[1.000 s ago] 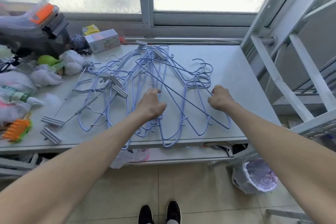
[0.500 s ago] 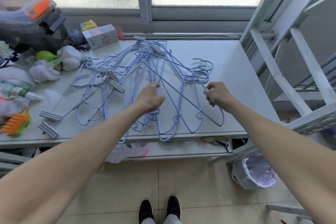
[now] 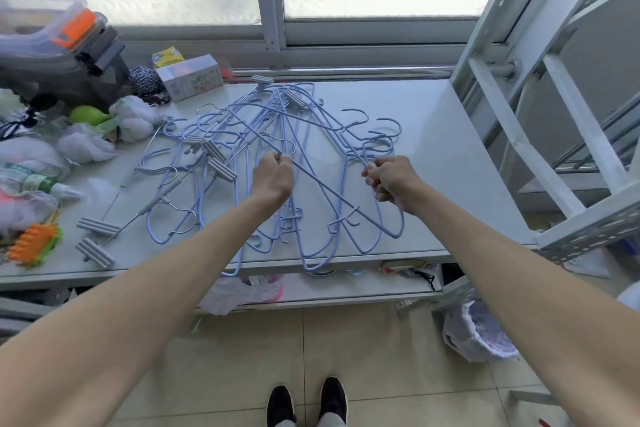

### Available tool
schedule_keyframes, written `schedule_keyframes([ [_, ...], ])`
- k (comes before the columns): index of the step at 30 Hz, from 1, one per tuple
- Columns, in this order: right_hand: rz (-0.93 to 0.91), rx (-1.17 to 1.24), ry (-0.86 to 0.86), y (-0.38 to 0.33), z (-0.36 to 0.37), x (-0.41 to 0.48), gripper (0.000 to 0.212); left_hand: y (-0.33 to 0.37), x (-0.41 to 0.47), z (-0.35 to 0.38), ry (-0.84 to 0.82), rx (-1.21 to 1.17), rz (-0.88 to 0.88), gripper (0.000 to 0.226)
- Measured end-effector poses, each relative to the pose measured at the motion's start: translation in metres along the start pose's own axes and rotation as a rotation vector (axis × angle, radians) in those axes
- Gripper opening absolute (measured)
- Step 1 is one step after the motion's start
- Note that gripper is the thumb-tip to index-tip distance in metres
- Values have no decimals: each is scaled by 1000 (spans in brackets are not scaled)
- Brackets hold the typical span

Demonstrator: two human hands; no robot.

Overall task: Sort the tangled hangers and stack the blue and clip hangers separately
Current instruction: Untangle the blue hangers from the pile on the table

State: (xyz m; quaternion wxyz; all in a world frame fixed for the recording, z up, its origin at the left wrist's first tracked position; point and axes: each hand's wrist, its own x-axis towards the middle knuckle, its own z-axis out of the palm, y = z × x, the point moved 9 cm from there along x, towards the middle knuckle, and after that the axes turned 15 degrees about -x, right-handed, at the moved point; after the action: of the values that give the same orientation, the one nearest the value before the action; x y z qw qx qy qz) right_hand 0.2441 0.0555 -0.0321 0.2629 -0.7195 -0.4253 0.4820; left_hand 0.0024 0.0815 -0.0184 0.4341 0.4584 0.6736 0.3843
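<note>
Head view: hanger tangle [image 3: 264, 130] behind left hand [image 3: 273, 178]

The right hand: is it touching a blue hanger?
Touching. The head view shows the right hand with its fingers curled round the thin wire of a blue hanger.

Back left of you: small box [image 3: 189, 77] beside twine ball [image 3: 144, 80]
Your left edge: orange spiked item [image 3: 33, 243], bottle [image 3: 38, 182]
Floor, your right: bagged bin [image 3: 474, 333]
</note>
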Motion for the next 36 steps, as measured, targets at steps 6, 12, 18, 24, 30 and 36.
schedule_keyframes([
  [6, -71, 269, -47, -34, -6, -11, 25, 11, 7, -11, 13, -252, -77, 17],
  [12, -237, 384, -165, -80, -8, -35, 13, 50, 2, 6, -168, -800, -178, 10],
  [18, -381, 64, -165, -108, 14, -72, 4, 93, -10, 15, -431, -1097, -132, 80],
  [24, -593, -459, 87, -100, 50, -100, 8, 88, 6, 2, -213, -1135, -187, 67],
  [30, -614, -502, -39, -76, 73, -103, 25, 30, 11, -3, -85, -1306, -395, 62],
  [36, -363, -410, 405, -43, -5, -57, 40, -1, 3, -23, -23, -1491, -469, 52],
])
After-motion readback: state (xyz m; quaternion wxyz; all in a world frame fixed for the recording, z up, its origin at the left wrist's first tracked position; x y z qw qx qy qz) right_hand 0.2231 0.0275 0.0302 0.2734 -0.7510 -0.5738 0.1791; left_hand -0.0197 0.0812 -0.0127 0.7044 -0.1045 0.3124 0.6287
